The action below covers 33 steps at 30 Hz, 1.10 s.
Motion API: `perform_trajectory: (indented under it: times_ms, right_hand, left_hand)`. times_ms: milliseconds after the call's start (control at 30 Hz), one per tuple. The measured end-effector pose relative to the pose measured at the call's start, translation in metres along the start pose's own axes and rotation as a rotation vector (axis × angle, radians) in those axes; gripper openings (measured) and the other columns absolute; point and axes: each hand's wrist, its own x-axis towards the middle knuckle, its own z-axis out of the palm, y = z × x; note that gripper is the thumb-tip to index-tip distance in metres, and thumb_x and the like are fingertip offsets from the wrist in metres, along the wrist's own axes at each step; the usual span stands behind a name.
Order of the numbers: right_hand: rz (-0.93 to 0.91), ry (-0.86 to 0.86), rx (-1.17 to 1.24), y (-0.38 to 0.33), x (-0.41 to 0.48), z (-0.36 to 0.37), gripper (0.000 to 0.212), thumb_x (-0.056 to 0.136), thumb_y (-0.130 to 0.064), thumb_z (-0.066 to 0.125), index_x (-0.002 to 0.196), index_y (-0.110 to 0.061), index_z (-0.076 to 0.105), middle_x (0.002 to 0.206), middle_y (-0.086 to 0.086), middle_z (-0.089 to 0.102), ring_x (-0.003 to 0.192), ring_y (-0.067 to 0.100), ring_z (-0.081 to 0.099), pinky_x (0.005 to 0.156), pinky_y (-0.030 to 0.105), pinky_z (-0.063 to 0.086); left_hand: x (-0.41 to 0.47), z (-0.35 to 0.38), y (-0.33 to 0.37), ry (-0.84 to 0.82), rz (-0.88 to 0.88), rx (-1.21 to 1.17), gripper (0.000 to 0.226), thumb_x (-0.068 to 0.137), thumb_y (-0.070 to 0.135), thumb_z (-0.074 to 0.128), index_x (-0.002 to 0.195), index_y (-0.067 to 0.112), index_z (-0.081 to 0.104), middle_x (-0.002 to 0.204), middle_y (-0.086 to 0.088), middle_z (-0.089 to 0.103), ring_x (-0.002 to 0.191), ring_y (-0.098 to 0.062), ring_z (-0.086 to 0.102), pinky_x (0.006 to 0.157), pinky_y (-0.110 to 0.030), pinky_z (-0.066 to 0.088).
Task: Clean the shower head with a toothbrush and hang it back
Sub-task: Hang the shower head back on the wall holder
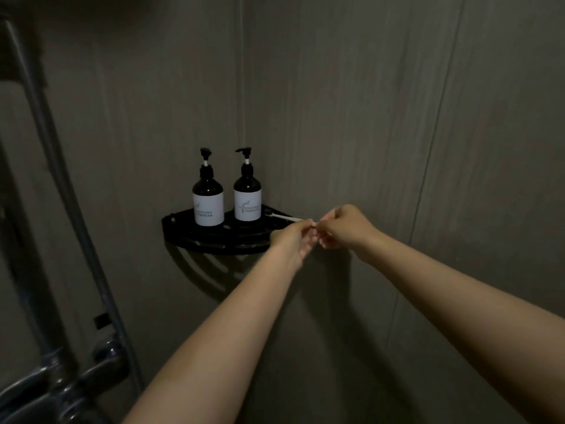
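A white toothbrush (284, 217) lies with its dark head end on the right part of a black corner shelf (214, 237); its handle sticks out to the right. My left hand (293, 237) pinches the handle's near end. My right hand (342, 226) meets it there, fingertips curled at the same end. The shower head is not in view.
Two dark pump bottles (208, 198) (247, 194) with white labels stand on the shelf. A grey shower riser pipe (61, 166) runs down the left wall to a dark mixer valve (61, 381) at the lower left. Grey tiled walls meet in the corner.
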Motion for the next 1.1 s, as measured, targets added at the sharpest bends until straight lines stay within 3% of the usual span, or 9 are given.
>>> perform_trajectory:
  times_ms: [167,400,533,733,867,1100]
  right_hand:
    - [-0.031,-0.028,-0.03,0.023,0.023,0.002,0.021,0.085,0.0,0.055,0.066,-0.005,0.059,0.065,0.019,0.063,0.053,0.023,0.058,0.068,0.039,0.053]
    - [-0.065,0.002,0.085,0.027,0.031,0.004,0.021,0.084,0.001,0.056,0.065,-0.006,0.058,0.059,0.015,0.061,0.052,0.022,0.055,0.061,0.035,0.049]
    - [-0.087,-0.004,0.113,0.023,0.03,0.005,0.015,0.086,-0.003,0.059,0.071,-0.004,0.058,0.06,0.014,0.062,0.05,0.02,0.056,0.058,0.034,0.051]
    - [-0.119,0.027,0.123,0.017,0.029,0.009,0.011,0.086,-0.01,0.063,0.079,-0.002,0.06,0.07,0.019,0.066,0.057,0.022,0.059,0.068,0.04,0.053]
    - [-0.123,0.047,0.11,0.015,0.027,0.008,0.017,0.086,-0.009,0.064,0.071,-0.007,0.056,0.057,0.011,0.063,0.042,0.013,0.056,0.048,0.024,0.049]
    - [-0.107,0.053,0.094,0.01,0.026,0.004,0.016,0.086,-0.01,0.065,0.074,-0.006,0.055,0.061,0.016,0.063,0.05,0.021,0.058,0.057,0.034,0.052]
  left_hand:
    - [0.014,0.002,-0.016,0.047,-0.017,-0.057,0.016,0.091,0.004,0.058,0.075,0.005,0.056,0.046,-0.002,0.06,0.037,-0.008,0.057,0.052,-0.02,0.051]
    - [0.017,0.003,-0.013,0.073,0.04,-0.072,0.017,0.09,0.002,0.059,0.074,0.003,0.055,0.036,-0.001,0.057,0.03,-0.005,0.054,0.035,-0.014,0.047]
    - [0.02,0.0,-0.008,0.067,0.037,-0.06,0.014,0.09,0.004,0.06,0.077,0.002,0.056,0.037,-0.002,0.058,0.031,-0.005,0.056,0.035,-0.014,0.046]
    - [0.02,0.0,-0.001,0.031,0.04,-0.044,0.016,0.092,0.006,0.057,0.076,0.003,0.056,0.038,-0.001,0.059,0.031,-0.005,0.056,0.038,-0.014,0.047]
    - [0.019,0.002,0.004,-0.008,0.003,-0.005,0.025,0.095,0.008,0.052,0.07,0.006,0.054,0.034,0.001,0.055,0.027,-0.003,0.05,0.036,-0.01,0.042]
    - [0.017,0.002,0.005,-0.027,-0.035,0.02,0.02,0.094,0.011,0.055,0.074,0.008,0.057,0.038,0.0,0.058,0.03,-0.003,0.053,0.035,-0.011,0.044]
